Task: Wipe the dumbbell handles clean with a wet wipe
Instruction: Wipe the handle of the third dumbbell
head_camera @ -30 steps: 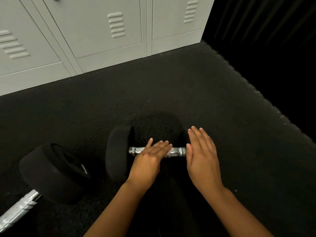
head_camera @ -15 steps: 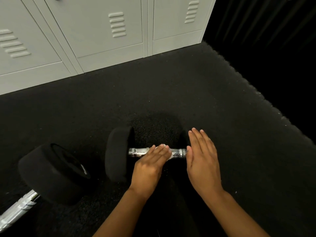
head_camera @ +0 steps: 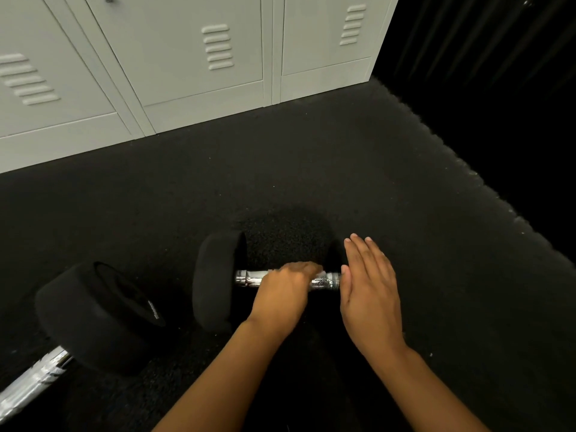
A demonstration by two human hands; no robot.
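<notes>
A dumbbell lies across the black floor in front of me, with its black left head [head_camera: 218,282] standing on edge. Its chrome handle [head_camera: 249,278] shows on both sides of my left hand [head_camera: 285,291], which is curled over the middle of the bar. A small pale patch shows at the fingertips; whether it is a wipe I cannot tell. My right hand [head_camera: 369,291] lies flat, fingers together, over the dark right head, which it hides.
A second dumbbell lies at the lower left, with its black head [head_camera: 93,313] towards me and its chrome handle [head_camera: 31,380] running off the frame. Grey lockers [head_camera: 199,73] line the far side. The mat's edge [head_camera: 486,182] drops into darkness on the right.
My left hand lay flat on the handle with its fingers stretched out; now the fingers have curled down around the bar. My right hand has stayed in place.
</notes>
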